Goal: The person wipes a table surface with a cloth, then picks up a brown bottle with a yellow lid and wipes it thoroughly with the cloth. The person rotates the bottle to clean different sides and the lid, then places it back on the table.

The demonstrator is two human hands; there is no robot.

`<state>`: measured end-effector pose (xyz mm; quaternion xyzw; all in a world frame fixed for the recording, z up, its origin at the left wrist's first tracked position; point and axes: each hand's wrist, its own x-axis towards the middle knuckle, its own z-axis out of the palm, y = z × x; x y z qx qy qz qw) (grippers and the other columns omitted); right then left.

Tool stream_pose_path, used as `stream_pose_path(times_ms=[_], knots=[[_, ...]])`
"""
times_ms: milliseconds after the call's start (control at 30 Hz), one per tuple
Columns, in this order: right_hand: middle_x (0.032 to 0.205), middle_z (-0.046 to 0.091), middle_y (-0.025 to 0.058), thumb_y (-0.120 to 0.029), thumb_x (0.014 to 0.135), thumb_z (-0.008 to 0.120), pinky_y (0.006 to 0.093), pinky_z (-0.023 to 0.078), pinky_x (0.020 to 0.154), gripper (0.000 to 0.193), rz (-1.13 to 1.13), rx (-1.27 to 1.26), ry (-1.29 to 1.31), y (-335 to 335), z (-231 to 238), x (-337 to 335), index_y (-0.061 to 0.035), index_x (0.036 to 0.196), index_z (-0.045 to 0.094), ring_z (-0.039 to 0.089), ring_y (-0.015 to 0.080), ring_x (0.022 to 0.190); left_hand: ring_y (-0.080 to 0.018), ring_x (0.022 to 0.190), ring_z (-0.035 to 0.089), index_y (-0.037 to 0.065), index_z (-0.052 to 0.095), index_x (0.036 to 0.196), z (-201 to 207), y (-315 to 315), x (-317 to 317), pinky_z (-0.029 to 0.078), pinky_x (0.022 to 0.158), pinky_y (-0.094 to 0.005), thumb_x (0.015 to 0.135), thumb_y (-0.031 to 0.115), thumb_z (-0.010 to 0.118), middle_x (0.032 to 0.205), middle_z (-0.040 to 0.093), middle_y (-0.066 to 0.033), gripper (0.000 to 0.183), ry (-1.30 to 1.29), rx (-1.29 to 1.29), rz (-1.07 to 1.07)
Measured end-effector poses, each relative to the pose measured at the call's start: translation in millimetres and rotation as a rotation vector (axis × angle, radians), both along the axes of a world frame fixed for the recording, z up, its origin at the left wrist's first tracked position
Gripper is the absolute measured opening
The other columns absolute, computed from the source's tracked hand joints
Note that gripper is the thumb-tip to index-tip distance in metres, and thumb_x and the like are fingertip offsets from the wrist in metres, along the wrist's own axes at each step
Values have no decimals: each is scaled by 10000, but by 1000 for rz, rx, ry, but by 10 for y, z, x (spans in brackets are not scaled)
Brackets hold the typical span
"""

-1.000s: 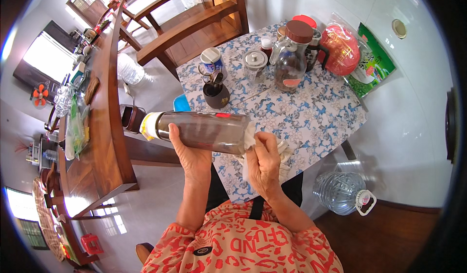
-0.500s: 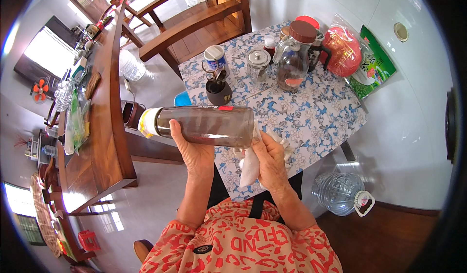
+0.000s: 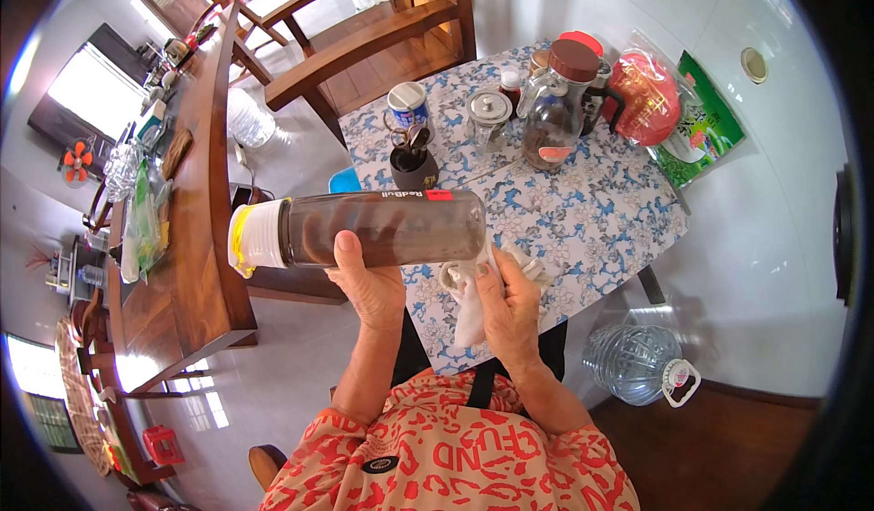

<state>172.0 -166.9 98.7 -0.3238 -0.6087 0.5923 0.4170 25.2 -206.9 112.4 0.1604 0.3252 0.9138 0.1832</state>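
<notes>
A large grey see-through water bottle [image 3: 401, 229] lies level in front of me, above the near part of the table. Its white cap with a yellow strap [image 3: 259, 235] points left. My left hand [image 3: 371, 285] grips the bottle from below, thumb up against its near side. At the bottle's base is my right hand [image 3: 510, 297], closed on a white cloth [image 3: 469, 306]. Part of the cloth hangs below the fingers and part bunches behind them, touching the bottle's bottom end.
On the flower-patterned table [image 3: 601, 229] stand a dark cup with spoons [image 3: 414, 167], a blue-white can [image 3: 408, 104], a lidded glass jar [image 3: 489, 120] and a brown-capped glass jug [image 3: 553, 115]. A wooden chair [image 3: 364, 47] stands behind. On the floor lies a big clear water jug [image 3: 633, 361].
The bottle has turned a little about its length, so its printed side shows differently, and its capped end reaches further left. My right hand and the cloth sit slightly lower at its base.
</notes>
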Motion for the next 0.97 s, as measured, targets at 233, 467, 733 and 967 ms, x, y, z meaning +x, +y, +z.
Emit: stream_pose_path(times_ms=[233,467,733,967], knots=[[1057,481,140,97,816,572,299,469,707,505,-203,642,-157,168,-158,-178,37,1309,483,524,236,915,-255,1159,499,131,288,1365,-7,-8,106,461,971,-435,803,153,705,1269,465,-85,700,147,-63,107],[1071,465,161,112,784,606,315,482,730,512,-166,576,-82,-91,-296,-294,21,1278,507,530,269,921,-268,1191,467,127,265,1376,-13,-33,4,444,977,-424,799,123,699,1294,450,-100,722,122,-126,155],[1101,543,146,-49,790,650,392,464,800,418,200,558,-375,-290,-712,-75,-4,1193,545,562,323,925,-264,1144,499,79,333,1334,-142,-95,-179,468,940,-395,748,49,739,1253,480,-98,713,193,-163,162],[1275,486,165,-269,714,757,454,383,937,712,-43,714,-355,86,-105,74,-102,1335,451,485,346,1129,-265,1089,545,11,378,1312,-191,60,24,473,936,-400,699,20,776,1218,502,-115,731,312,-197,-24]])
